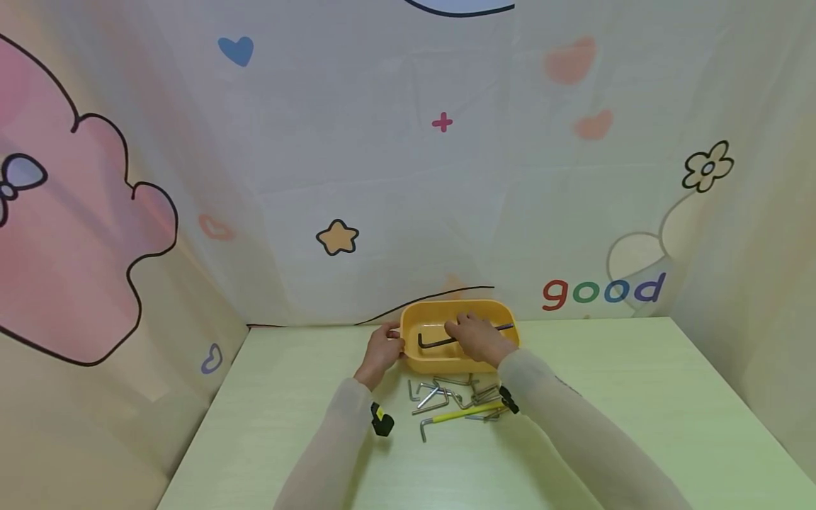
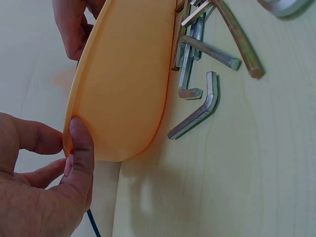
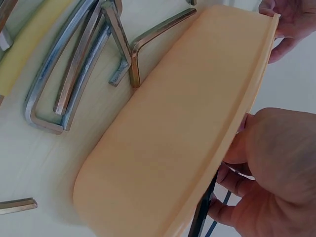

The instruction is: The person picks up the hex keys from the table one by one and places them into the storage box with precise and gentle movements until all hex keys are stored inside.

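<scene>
A yellow plastic bin (image 1: 446, 365) stands at the back of the table, against the fabric backdrop. My left hand (image 1: 382, 350) pinches its left rim between thumb and fingers; the left wrist view shows the thumb on the outer wall. Over the bin, my right hand (image 1: 479, 340) holds a long black hex key (image 1: 437, 344) near its middle. The bent end points left and the other end sticks out past the hand to the right. In the right wrist view the bin wall hides part of the fingers (image 3: 234, 180) around the black key (image 3: 201, 215).
Several silver hex keys (image 1: 435, 406) lie jumbled on the table (image 1: 287, 425) in front of the bin. Among them lies a hex key with a yellow sleeve (image 1: 465, 413), nearest my forearms. A patterned fabric backdrop (image 1: 382, 177) rises behind the bin and along both sides.
</scene>
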Available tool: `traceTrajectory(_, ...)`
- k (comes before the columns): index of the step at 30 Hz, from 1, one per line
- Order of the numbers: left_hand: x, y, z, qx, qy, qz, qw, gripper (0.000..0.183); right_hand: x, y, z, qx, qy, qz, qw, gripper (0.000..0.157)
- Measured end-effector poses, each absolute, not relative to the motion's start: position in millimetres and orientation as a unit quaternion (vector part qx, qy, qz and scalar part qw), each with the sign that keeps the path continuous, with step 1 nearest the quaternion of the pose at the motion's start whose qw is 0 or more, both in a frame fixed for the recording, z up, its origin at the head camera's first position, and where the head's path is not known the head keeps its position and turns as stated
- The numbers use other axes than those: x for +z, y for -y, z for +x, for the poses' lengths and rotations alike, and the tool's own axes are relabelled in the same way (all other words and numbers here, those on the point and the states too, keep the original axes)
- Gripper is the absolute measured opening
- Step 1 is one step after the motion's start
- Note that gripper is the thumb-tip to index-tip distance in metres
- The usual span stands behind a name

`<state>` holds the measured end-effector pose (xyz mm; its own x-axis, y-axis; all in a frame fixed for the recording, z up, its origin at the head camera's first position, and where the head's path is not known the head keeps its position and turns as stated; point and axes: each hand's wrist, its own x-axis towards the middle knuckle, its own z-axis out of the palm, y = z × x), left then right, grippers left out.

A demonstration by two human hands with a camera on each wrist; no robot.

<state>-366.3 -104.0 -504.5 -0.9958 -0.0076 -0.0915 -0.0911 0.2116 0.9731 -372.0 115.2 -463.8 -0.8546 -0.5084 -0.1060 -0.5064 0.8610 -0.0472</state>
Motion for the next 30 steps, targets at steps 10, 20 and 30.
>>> traceTrajectory(10, -504.4, 100.6, -365.9, 0.628, -0.777, -0.027, 0.033, 0.048, -464.0, -119.4, -373.8, -0.025, -0.962, -0.263, 0.066, 0.018)
traceTrajectory(20, -504.3, 101.6, -368.4, 0.632, -0.773, -0.03, 0.039, 0.049, -460.8, -119.8, -377.2, 0.014, -0.964, -0.262, 0.037, 0.032)
traceTrajectory(30, -505.2, 104.9, -367.8, 0.644, -0.763, -0.03, 0.047, 0.049, -458.8, -120.3, -365.2, 0.003, -0.965, -0.26, 0.0, 0.035)
